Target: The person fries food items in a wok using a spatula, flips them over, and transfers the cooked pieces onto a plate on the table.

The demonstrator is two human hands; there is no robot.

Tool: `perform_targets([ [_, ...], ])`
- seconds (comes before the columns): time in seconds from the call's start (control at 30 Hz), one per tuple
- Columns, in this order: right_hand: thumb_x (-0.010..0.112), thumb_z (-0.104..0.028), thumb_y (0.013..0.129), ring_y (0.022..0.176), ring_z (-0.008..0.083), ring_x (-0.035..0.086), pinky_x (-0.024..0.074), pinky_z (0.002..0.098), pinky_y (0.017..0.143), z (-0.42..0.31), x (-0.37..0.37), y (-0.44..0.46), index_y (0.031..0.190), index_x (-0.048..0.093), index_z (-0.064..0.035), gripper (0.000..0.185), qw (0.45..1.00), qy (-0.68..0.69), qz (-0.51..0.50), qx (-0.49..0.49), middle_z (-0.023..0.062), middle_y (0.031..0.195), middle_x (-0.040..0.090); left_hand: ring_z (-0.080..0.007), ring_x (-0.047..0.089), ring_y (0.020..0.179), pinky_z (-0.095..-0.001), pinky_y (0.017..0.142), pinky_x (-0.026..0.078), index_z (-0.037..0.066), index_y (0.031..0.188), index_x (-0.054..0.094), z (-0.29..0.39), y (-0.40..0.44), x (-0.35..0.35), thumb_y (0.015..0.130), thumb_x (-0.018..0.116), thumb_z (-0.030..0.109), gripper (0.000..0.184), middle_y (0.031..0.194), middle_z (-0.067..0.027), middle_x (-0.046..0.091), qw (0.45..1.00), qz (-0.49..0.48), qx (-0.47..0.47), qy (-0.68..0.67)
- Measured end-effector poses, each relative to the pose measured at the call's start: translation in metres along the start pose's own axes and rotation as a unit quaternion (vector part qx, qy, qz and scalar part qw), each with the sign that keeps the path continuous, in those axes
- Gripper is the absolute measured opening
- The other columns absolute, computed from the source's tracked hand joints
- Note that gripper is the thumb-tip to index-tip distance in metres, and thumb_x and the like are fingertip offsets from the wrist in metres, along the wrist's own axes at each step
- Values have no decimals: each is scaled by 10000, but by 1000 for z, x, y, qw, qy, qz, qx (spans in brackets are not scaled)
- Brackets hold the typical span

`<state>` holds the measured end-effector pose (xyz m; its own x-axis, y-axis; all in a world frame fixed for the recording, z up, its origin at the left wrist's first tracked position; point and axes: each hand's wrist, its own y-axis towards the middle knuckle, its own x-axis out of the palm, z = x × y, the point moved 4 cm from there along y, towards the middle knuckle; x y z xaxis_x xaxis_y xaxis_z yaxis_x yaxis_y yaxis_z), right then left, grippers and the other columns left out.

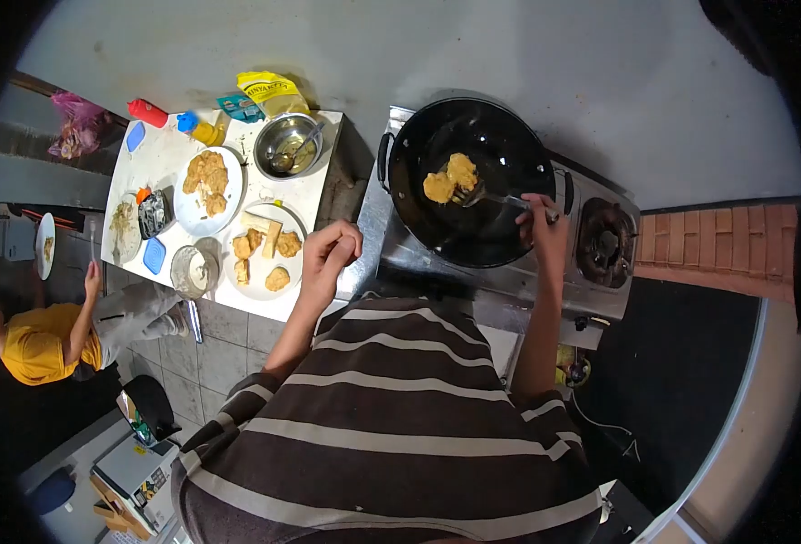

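My right hand point(545, 231) grips the handle of a metal slotted spatula point(496, 198), whose head reaches into a large black wok point(500, 240). The spatula's head touches or lies just under golden fried pieces point(460, 170) in the wok. My left hand point(332, 252) is curled into a loose fist between the wok and the white table, with nothing visible in it. Nearest to it on the table is a white plate point(262, 292) with several fried pieces and pale oblong pieces. Behind that plate stands a metal bowl point(276, 166) with a spoon inside.
The wok sits on a steel stove point(568, 295); a second burner point(605, 243) is at its right. The white table point(255, 192) also holds a plate of fried food point(207, 181), a glass bowl point(192, 272), bottles and packets. A person in a yellow shirt point(38, 343) is at the left, holding a utensil.
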<state>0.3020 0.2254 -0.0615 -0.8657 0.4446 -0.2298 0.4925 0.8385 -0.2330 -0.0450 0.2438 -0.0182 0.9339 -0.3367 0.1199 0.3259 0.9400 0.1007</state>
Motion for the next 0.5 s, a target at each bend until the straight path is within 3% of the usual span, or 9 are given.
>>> perform_targets([
  [0.13, 509, -228, 971, 479, 77, 500, 384, 226, 432, 17, 8, -8, 1019, 632, 7, 269, 997, 74, 16, 0, 63, 648, 603, -50, 371, 579, -217, 530, 274, 13, 755, 512, -8, 7, -6, 939, 475, 164, 241, 679, 1, 475, 1000, -17, -3, -14],
  [0.5, 508, -235, 977, 589, 63, 521, 394, 224, 495, 4, 5, -49, 1040, 659, -6, 281, 999, 24, 22, -38, 36, 694, 591, -53, 375, 589, -219, 527, 277, 16, 765, 512, -6, 21, -18, 942, 475, 176, 241, 682, 1, 475, 999, -35, 12, -10],
])
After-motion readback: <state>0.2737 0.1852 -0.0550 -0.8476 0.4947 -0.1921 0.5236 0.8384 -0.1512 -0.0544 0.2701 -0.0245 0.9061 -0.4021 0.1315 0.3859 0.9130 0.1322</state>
